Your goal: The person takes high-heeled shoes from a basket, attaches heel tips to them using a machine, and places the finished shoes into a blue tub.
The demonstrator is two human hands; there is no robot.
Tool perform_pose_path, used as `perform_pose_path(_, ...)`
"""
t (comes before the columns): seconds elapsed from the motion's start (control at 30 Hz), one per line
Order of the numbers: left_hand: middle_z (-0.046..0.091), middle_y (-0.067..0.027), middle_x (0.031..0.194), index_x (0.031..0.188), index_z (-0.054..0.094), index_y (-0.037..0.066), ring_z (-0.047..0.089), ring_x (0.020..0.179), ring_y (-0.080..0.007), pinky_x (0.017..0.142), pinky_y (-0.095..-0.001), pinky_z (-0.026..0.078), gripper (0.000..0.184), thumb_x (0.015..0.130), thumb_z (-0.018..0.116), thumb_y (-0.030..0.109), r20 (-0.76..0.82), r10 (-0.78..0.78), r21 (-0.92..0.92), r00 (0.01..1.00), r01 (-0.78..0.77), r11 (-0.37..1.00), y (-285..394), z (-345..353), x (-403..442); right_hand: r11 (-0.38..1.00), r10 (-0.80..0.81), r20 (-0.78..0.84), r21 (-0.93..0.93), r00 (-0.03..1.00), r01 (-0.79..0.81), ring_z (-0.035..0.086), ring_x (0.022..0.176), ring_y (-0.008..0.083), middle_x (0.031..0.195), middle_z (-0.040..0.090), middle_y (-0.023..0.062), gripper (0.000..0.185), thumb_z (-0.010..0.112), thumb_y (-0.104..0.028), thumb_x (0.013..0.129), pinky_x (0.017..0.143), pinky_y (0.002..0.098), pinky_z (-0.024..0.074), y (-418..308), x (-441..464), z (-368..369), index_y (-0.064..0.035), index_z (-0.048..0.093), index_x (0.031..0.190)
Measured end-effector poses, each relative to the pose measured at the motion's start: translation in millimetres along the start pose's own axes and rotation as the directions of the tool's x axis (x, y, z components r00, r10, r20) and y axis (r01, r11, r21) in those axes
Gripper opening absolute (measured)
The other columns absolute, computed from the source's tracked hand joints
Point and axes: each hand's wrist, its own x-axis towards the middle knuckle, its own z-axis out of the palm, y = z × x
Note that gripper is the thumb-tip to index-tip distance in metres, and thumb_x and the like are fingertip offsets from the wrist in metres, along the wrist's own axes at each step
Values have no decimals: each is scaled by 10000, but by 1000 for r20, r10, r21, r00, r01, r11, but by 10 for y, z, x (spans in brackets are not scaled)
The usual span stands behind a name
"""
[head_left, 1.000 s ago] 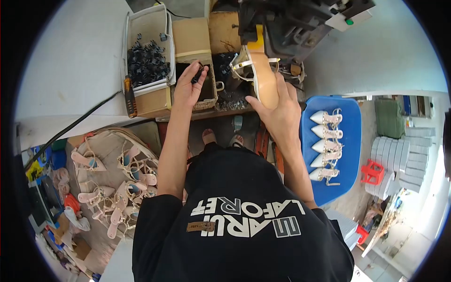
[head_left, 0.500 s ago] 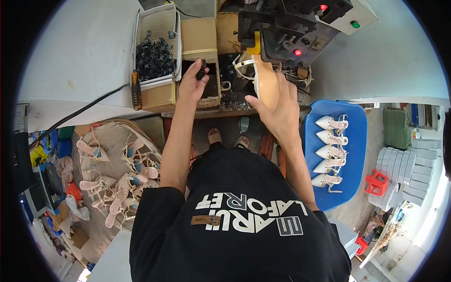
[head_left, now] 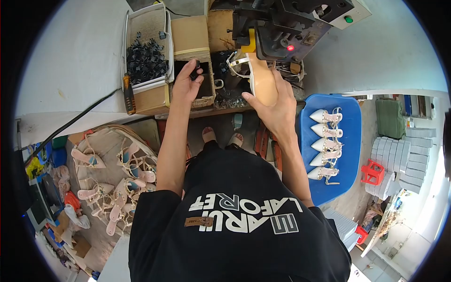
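Note:
My right hand (head_left: 277,105) is wrapped around a shoe (head_left: 264,83) with a tan sole and white straps. The heel end of this shoe reaches under a black machine (head_left: 286,40), beside a yellow part (head_left: 251,41). Pinched in the fingers of my left hand (head_left: 187,84) is a small black piece (head_left: 195,70), partly hidden by them. That hand hovers over an open cardboard box (head_left: 206,101) with a dark inside. Left of it, a white tray (head_left: 171,47) holds a heap of small black pieces (head_left: 146,58).
An orange-and-black screwdriver (head_left: 128,94) rests by the tray. To the right, a blue tub (head_left: 329,190) holds a row of white pointed shoes (head_left: 325,144). On the left, a round covered surface (head_left: 112,157) carries several strappy shoes (head_left: 88,159). A red stool (head_left: 372,172) stands farther right.
The whole view has shifted slightly, moving the scene leftward. The upper red light on the machine no longer shows. Both hands keep nearly the same hold.

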Motion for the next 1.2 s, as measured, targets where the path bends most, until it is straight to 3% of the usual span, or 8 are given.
perform_pose_path(0.4,571,-27,888,1125,639,24,494,730,-126,527,-220,380,225,947,665,160,58,-32,30,998,30,999,4,-70,31,996,68,82,48,994,-72,590,1133,367,1233,589,238,780,825,-367,762,970,419,471,77,65,-87,56,511,1336)
perform_pose_path(0.7,563,-40,955,1193,592,28,486,769,-129,564,-221,396,274,968,639,176,108,-52,118,993,40,992,107,-286,116,987,30,-70,157,997,-19,640,895,405,1043,618,220,700,816,-320,670,793,438,549,222,-99,-32,-31,568,1257)
perform_pose_path(0.83,561,-26,968,1162,582,19,490,766,-119,557,-223,393,240,972,636,155,62,95,345,994,-111,932,108,-201,20,882,80,34,463,996,-86,672,920,306,1112,618,138,706,845,-238,687,851,384,538,480,-854,-470,-25,572,1302)
perform_pose_path(0.9,555,-19,964,1172,571,0,486,745,-111,534,-218,377,253,975,633,146,-30,248,446,968,-209,870,49,-66,-93,820,311,-2,506,950,-267,660,977,213,1154,622,89,725,855,-191,704,902,347,518,626,-1235,-905,-39,552,1345)
perform_pose_path(0.93,524,-7,851,1128,591,2,442,669,-93,510,-222,350,233,979,636,176,-11,274,502,962,-232,833,-1,65,-167,520,605,114,693,788,-499,627,1030,174,1172,624,71,646,834,-137,734,918,326,508,660,-1321,-1215,-40,574,1318)
perform_pose_path(0.97,524,-7,851,1128,591,2,442,669,-93,510,-222,350,233,979,636,176,0,270,505,963,-233,831,-33,207,-214,456,654,-3,800,757,-391,613,1045,169,1138,634,70,544,781,-79,756,906,309,505,877,-1442,-1348,-31,589,1263)
perform_pose_path(1.07,466,38,676,1134,629,-21,377,582,-33,469,-217,295,254,979,639,179,75,385,698,920,-324,639,-169,775,-246,834,549,-433,347,715,-430,622,1034,240,1081,631,120,390,688,-27,773,902,357,500,1506,-1377,-1696,-9,582,1148)
perform_pose_path(1.2,576,4,769,1105,652,-58,481,653,-69,551,-224,393,266,970,650,171,170,510,815,843,-411,408,-316,1435,23,812,367,-624,-147,690,-564,575,966,421,956,560,246,324,650,-51,757,877,471,471,2823,-725,-1508,11,559,1062)
